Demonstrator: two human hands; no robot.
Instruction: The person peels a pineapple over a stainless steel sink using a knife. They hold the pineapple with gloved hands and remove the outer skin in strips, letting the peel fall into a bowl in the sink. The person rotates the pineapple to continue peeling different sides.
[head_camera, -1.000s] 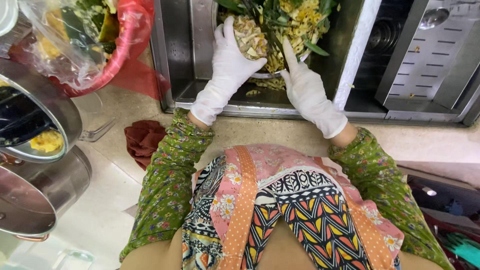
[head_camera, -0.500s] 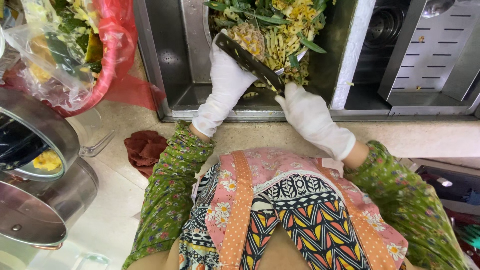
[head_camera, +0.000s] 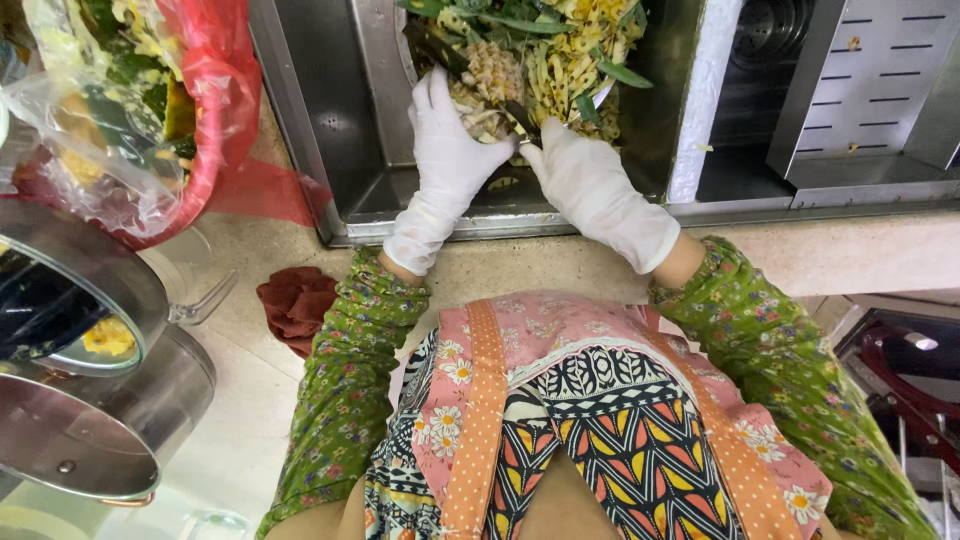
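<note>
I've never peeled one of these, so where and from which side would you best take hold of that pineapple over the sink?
Probably around the pineapple's rounded body, coming from the left, as the gloved left hand does now. Its barrel shape fits a wrapping grip, and that keeps fingers on the far side from the knife in the right hand.

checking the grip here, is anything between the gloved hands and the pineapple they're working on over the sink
Nothing visible. The left hand lies directly on the pineapple, and the right hand holds a knife against it. Only the white gloves separate skin from fruit. Peels and leaves lie piled behind, in the sink.
</note>
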